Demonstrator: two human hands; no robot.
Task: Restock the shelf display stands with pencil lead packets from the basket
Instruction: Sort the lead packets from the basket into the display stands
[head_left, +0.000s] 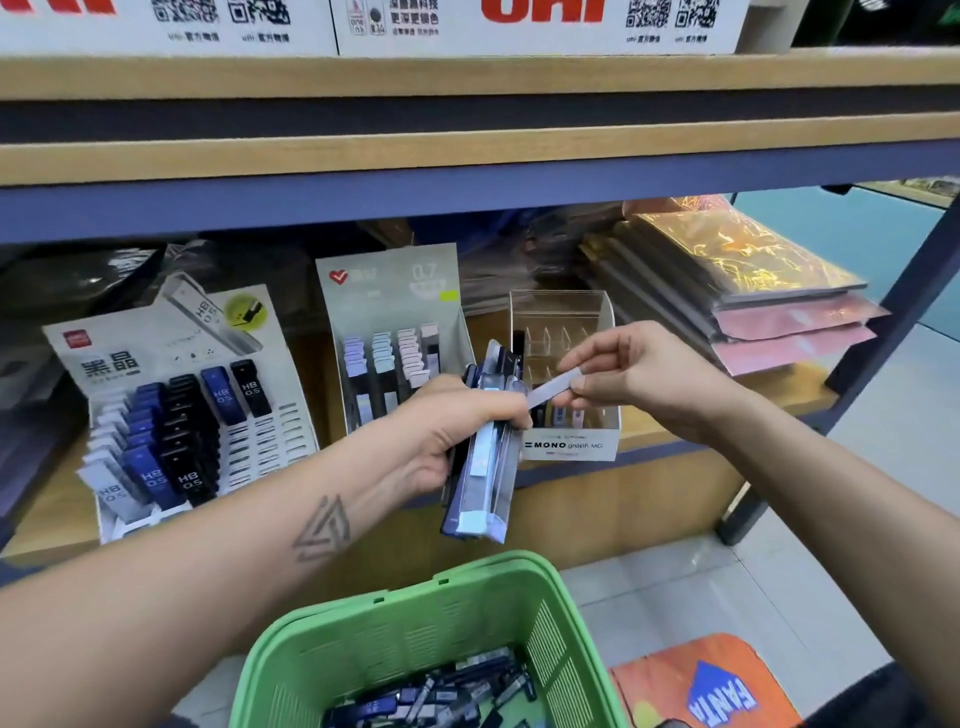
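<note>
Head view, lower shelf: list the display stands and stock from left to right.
Grey HB 0.5 lead display stand → grey-green 0.7 lead stand → clear-topped white MONO graph box → stack of glossy orange and pink packets.

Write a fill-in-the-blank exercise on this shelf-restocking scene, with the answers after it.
1. The left hand grips a ____ of lead packets.
2. The right hand pinches a single packet in front of the stand labelled ____.
3. The basket below the shelf is ____ in colour.
4. The large tiered stand on the left holds packets marked HB ____.

Answers: bundle; MONO; green; 0.5

Packets (441, 691) in basket (550, 623) below shelf (675, 426)
</note>
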